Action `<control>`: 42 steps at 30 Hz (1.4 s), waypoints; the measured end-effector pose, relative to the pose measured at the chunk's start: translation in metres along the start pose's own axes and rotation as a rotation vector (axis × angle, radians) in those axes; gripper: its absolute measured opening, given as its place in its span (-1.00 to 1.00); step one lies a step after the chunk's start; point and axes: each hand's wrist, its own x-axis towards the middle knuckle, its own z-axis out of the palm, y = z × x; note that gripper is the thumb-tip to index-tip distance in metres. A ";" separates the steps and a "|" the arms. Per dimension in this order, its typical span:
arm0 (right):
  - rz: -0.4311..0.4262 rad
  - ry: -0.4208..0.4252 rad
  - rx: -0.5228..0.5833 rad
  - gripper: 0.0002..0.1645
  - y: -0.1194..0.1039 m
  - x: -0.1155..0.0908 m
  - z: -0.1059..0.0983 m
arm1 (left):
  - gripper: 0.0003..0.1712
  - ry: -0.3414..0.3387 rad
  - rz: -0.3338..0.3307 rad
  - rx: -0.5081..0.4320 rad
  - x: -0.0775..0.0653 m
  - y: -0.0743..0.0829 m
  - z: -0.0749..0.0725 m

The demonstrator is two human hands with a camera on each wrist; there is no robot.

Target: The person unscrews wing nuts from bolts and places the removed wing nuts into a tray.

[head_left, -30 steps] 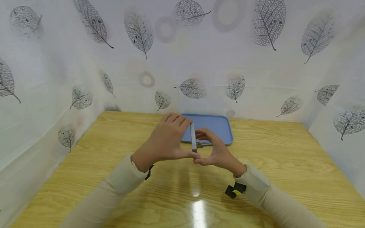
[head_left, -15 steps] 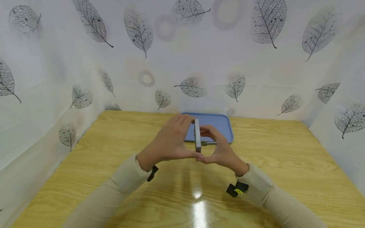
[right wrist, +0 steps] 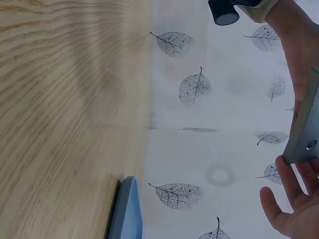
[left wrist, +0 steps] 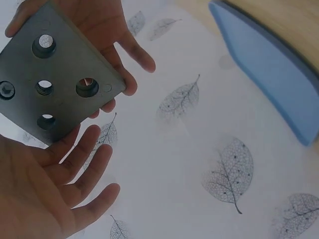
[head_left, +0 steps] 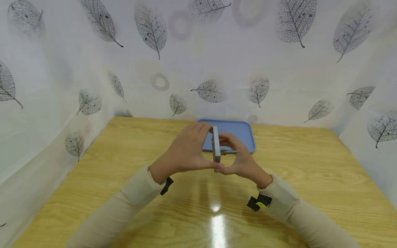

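A square grey metal plate [head_left: 216, 144] is held upright on edge above the table, seen nearly edge-on. My left hand [head_left: 188, 148] grips it, fingers at the top edge and thumb under the bottom. My right hand [head_left: 243, 158] curves round its right side, with the thumb against the bottom near the left thumb. A thin grey rod [head_left: 231, 152] with a brass-coloured part near the plate shows between plate and right hand. In the left wrist view the metal plate [left wrist: 65, 64] shows several round holes, one filled by a socket-head screw [left wrist: 7, 90].
Behind the hands a blue tray [head_left: 251, 137] lies near the far edge of the wooden table [head_left: 297, 165]. White cloth [head_left: 285, 75] printed with leaves encloses the back and sides. Each wrist carries a small black camera mount [head_left: 260, 202].
Both hands have shifted slightly right with the plate, and the rod has moved along with it. The plate's angle has changed a little. The hold looks the same.
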 end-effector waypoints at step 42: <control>0.065 -0.097 -0.070 0.02 0.001 -0.011 0.004 | 0.04 0.046 0.182 0.396 0.008 0.003 -0.011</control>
